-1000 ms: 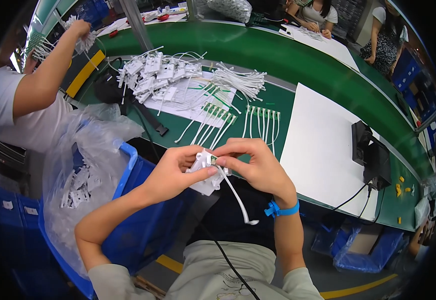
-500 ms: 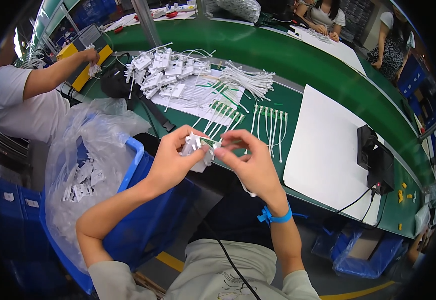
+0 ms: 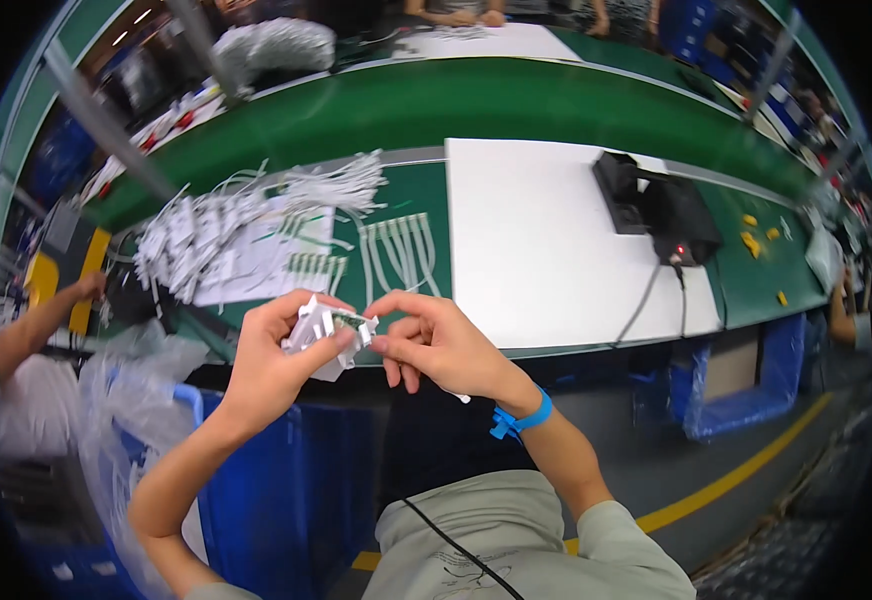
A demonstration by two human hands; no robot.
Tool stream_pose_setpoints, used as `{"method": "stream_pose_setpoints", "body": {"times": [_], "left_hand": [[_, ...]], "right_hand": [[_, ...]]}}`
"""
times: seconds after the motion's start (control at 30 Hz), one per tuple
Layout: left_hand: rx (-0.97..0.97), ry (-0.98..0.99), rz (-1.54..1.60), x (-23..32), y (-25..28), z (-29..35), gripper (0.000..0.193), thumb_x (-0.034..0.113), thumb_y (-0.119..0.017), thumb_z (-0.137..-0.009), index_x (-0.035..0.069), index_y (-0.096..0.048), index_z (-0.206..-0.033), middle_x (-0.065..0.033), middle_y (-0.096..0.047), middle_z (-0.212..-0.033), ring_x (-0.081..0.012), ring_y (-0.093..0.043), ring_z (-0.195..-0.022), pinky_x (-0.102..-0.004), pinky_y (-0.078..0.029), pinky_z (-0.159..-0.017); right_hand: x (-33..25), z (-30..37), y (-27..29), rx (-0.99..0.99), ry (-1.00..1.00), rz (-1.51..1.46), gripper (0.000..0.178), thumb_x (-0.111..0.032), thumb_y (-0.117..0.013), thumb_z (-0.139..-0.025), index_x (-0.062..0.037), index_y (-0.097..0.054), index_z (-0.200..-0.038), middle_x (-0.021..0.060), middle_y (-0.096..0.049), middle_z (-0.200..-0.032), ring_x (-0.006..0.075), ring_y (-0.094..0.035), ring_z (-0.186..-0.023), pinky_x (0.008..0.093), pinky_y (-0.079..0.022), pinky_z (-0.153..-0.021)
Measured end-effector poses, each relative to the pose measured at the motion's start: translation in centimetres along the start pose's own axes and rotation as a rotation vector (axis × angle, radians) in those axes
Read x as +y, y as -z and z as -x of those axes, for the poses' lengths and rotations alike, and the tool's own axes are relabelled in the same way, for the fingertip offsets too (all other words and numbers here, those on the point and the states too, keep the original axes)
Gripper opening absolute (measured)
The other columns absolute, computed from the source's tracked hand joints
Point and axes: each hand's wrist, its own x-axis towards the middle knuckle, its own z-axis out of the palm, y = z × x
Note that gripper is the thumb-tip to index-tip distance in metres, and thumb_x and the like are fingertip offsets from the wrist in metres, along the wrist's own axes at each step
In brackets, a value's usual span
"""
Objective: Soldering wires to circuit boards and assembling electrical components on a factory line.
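Head view: white housing (image 3: pixel 308 328) sits pinched in left grip (image 3: pixel 270 362), right grip (image 3: pixel 448 350) beside it, closure unclear.

We're looking down from the wearer's head, the left fisheye of a side-by-side pair doing the watching, facing forward and down past the wearer's own shirt (image 3: pixel 496 525) at the bottom. The left hand (image 3: pixel 278 350) and right hand (image 3: pixel 446 348) are sitting close, around mid-picture; the green bench (image 3: pixel 411 185) is stretching just beyond them, a white worktop (image 3: pixel 491 43) is showing far off at the top, and straight edges are bowing toward the rim.
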Motion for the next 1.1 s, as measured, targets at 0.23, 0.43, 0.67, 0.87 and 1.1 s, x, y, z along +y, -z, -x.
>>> {"method": "stream_pose_setpoints", "body": {"times": [0.23, 0.43, 0.67, 0.87, 1.1], "left_hand": [[-0.138, -0.141, -0.212, 0.3, -7.6, -14.3, 0.046, 0.019, -0.077, -0.083, -0.005, -0.061, -0.118, -0.016, -0.074, -0.087, -0.0167, -0.071, -0.073, -0.0312, -0.055, -0.063], [-0.365, -0.102, -0.385, -3.7, -15.2, -22.2, 0.034, 0.024, -0.081, -0.075, -0.003, -0.077, -0.095, -0.0114, -0.074, -0.079, -0.0177, -0.069, -0.068, -0.0308, -0.055, -0.065], [-0.262, -0.224, -0.593, -6.9, -18.6, -22.1, 0.044, 0.029, -0.082, -0.072, 0.002, -0.078, -0.105, -0.0231, -0.07, -0.114, -0.0357, -0.067, -0.108, -0.0394, -0.053, -0.095], [-0.137, -0.479, -0.533, -8.0, -18.0, -20.8, 0.05, 0.017, -0.078, -0.079, 0.002, -0.068, -0.126, -0.0194, -0.062, -0.123, -0.0357, -0.057, -0.12, -0.0429, -0.049, -0.102], [-0.03, -0.641, -0.589, -8.4, -17.9, -16.3, 0.034, 0.016, -0.074, -0.085, 0.001, -0.071, -0.116, -0.0153, -0.063, -0.117, -0.0335, -0.058, -0.111, -0.0426, -0.051, -0.094]], "right_hand": [[1.3, 3.8, 7.8, 0.553, 0.228, 0.14, 0.026, -0.013, -0.059, -0.104, -0.0001, -0.057, -0.126, 0.0098, -0.071, -0.095, 0.0166, -0.069, -0.083, 0.0302, -0.056, -0.076], [3.0, 2.5, 17.6, 1.197, 0.389, 0.025, 0.04, -0.018, -0.065, -0.099, -0.0014, -0.049, -0.131, 0.0119, -0.065, -0.11, 0.0191, -0.066, -0.092, 0.0317, -0.054, -0.079], [2.8, -0.3, 29.1, 1.692, 0.479, 0.095, 0.065, -0.015, -0.069, -0.094, 0.0029, -0.027, -0.141, 0.0146, -0.062, -0.099, 0.0286, -0.065, -0.088, 0.0389, -0.052, -0.084], [2.6, 0.9, 33.8, 1.751, 0.279, 0.315, 0.051, -0.025, -0.074, -0.091, 0.0026, -0.048, -0.126, 0.0184, -0.071, -0.094, 0.0369, -0.067, -0.099, 0.046, -0.049, -0.092], [0.8, 1.7, 31.8, 1.68, 0.29, 0.464, 0.031, -0.024, -0.071, -0.094, -0.0012, -0.058, -0.112, 0.0136, -0.074, -0.082, 0.0318, -0.074, -0.075, 0.0443, -0.056, -0.076]]}}
